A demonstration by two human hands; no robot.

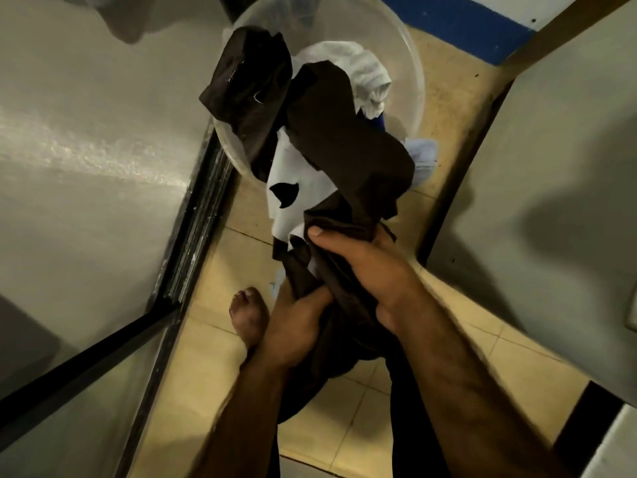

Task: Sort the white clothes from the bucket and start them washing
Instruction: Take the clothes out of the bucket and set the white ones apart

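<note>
A clear plastic bucket [415, 74] stands on the tiled floor ahead of me, holding mixed laundry. White cloth [358, 69] lies bunched at its far side, with a bit of blue cloth [378, 121] below it. A dark brown garment [331, 132] with a white panel [296, 188] stretches from the bucket toward me. My right hand [358, 267] grips its bunched end from above. My left hand [296, 326] grips the same brown cloth lower down. Another dark brown piece [251, 84] drapes over the bucket's left rim.
A grey wall and dark metal door frame [193, 243] run along the left. A grey panel [551, 188] rises on the right. Pale blue cloth [422, 160] lies on the beige floor tiles [220, 343] right of the bucket. My bare foot [248, 315] stands below the bucket.
</note>
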